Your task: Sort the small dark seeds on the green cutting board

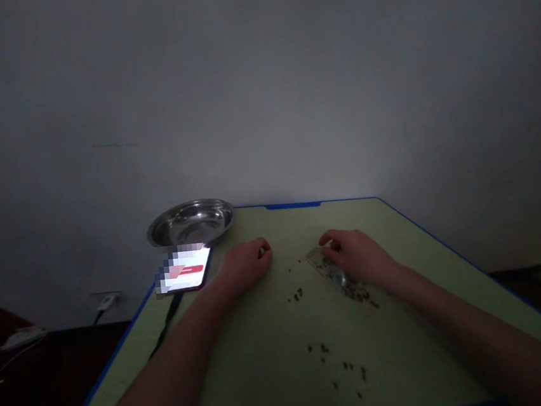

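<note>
Dimly lit table (262, 370): blue-edged, its near side mostly cut off by the lower frame; clock directions run from its middle
Left hand (250, 262): at 10 o'clock, low over the table, fingers curled together; the palm is turned away, so I cannot tell whether anything sits inside
Right hand (355, 255): at 2 o'clock, fingers bent down at the bag's upper end with a gap below the index finger; cannot tell whether they are clamped on the plastic
Clear bag (342, 278): just off the middle toward 3 o'clock, partly under the right hand, dark bits inside; its outline is hard to make out
Small dark pieces (346, 366): loose from the middle down to 5 o'clock, too small to identify
Metal bowl (193, 222): at 10 o'clock, covering the far left corner, front rim partly behind the phone
Phone (188, 273): at 9 to 10 o'clock, screen lit, left part pixelated, beside the left wrist
Dark cable (169, 318): from the phone toward 8 o'clock, then lost behind the left forearm
Open room: between the hands toward 12 o'clock, up to the far edge near the wall (259, 89); also at 7 o'clock
</note>
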Available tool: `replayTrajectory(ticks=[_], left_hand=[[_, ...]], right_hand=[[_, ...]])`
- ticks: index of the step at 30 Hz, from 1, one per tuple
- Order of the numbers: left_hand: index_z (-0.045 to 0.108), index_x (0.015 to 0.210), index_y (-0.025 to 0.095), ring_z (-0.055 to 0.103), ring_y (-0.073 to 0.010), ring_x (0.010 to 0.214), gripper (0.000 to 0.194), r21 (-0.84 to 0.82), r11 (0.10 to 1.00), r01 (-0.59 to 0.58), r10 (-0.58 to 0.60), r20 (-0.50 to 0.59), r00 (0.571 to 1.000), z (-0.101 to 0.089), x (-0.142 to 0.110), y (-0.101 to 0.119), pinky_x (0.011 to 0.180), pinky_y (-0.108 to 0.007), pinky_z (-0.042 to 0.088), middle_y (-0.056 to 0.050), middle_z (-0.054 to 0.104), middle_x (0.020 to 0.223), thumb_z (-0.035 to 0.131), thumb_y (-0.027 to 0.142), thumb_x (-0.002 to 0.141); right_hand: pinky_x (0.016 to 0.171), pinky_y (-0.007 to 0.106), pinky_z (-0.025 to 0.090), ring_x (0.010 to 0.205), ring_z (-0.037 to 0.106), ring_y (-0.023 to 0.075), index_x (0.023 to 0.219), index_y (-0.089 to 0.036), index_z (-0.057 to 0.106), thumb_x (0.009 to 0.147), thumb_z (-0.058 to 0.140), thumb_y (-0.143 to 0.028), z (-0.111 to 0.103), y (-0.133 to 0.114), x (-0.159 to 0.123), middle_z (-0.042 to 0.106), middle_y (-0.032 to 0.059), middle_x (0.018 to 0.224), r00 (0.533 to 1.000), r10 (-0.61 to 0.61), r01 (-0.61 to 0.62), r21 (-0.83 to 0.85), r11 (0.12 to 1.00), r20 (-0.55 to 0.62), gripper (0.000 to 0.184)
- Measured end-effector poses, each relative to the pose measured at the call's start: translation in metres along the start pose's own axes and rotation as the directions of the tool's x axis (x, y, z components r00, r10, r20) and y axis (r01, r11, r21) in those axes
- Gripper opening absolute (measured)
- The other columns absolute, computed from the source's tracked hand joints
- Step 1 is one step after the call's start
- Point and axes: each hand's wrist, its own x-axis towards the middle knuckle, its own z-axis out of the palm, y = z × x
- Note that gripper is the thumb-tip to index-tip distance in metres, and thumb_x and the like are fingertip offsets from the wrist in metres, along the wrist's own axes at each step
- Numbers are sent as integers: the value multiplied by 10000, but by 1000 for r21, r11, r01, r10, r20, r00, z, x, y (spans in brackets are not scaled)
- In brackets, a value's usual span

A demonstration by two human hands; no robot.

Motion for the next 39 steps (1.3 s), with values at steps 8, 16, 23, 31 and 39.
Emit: replayTrajectory(ticks=[8, 16, 23, 31, 39], left_hand=[[639, 958, 189, 628, -206, 800, 294, -62, 998, 20, -21, -17, 1000, -4, 1, -1, 708, -312, 441, -93, 701, 943, 389, 310, 860], [618, 1006, 180, 627, -194, 840, 278, -131, 991, 21, -36, -116, 993, 0, 6, -10, 757, -313, 450, -89, 694, 948, 396, 256, 857], [613, 1019, 174, 627, -194, 815, 283, -132, 991, 14, -27, -100, 995, 1, 7, -11, 739, -308, 449, -87, 688, 913, 404, 254, 845], [610, 1034, 189, 615, -187, 756, 295, -90, 995, 29, -36, -77, 996, 1, 5, -8, 670, -295, 430, -74, 690, 889, 410, 303, 851], [622, 1017, 186, 615, -192, 745, 294, -88, 995, 40, -44, -49, 998, -2, 4, -4, 663, -296, 427, -76, 690, 877, 420, 308, 841]], right_hand=[[679, 301, 433, 764, 642, 195, 902, -187, 721, 847, 579, -280, 7, -19, 39, 733, 78, 845, 997, -71, 73, -42, 996, 37, 178], [626, 249, 412, 693, 615, 143, 929, -202, 723, 842, 595, -265, 7, -50, 48, 730, 38, 821, 935, -291, 288, 44, 956, 202, 166], [626, 251, 399, 700, 620, 149, 863, -224, 739, 816, 638, -294, 1, -69, 32, 737, 17, 814, 841, -428, 416, 111, 903, 331, 132], [641, 247, 413, 692, 638, 146, 860, -232, 735, 820, 651, -311, -9, -68, -3, 744, 1, 796, 761, -509, 476, 187, 860, 402, 122], [625, 241, 402, 687, 627, 142, 844, -225, 712, 833, 640, -311, -9, -64, -14, 737, -1, 789, 801, -489, 454, 183, 872, 345, 113]])
